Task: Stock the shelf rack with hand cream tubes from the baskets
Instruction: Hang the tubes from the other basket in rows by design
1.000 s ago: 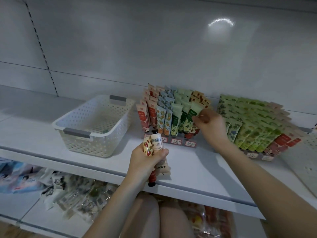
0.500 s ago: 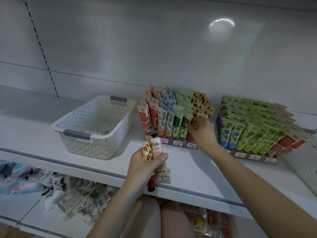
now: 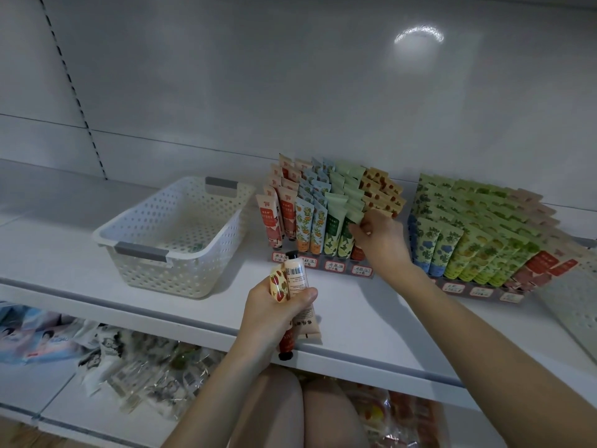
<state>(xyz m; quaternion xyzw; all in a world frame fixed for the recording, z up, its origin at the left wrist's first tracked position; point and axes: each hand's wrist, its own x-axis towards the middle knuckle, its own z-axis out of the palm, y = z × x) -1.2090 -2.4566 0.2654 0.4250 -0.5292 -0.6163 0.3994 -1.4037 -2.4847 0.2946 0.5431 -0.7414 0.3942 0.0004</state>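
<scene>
Left hand (image 3: 274,315) gripped two tubes (image 3: 295,279) upright, caps opposed. Right hand (image 3: 379,237) pinched green tube (image 3: 345,240), crimp up, in rack (image 3: 332,266) of standing rows; basket (image 3: 206,276) left.

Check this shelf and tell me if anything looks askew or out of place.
In the right display rack, the red-labelled tubes at its right end lean far over instead of standing like the rest. The left hand grips two tubes pointing opposite ways.

Two racks (image 3: 326,265) of stocked tubes (image 3: 332,221), one basket (image 3: 106,232) in full view, two loose tubes (image 3: 295,276), two hands (image 3: 274,315).
</scene>
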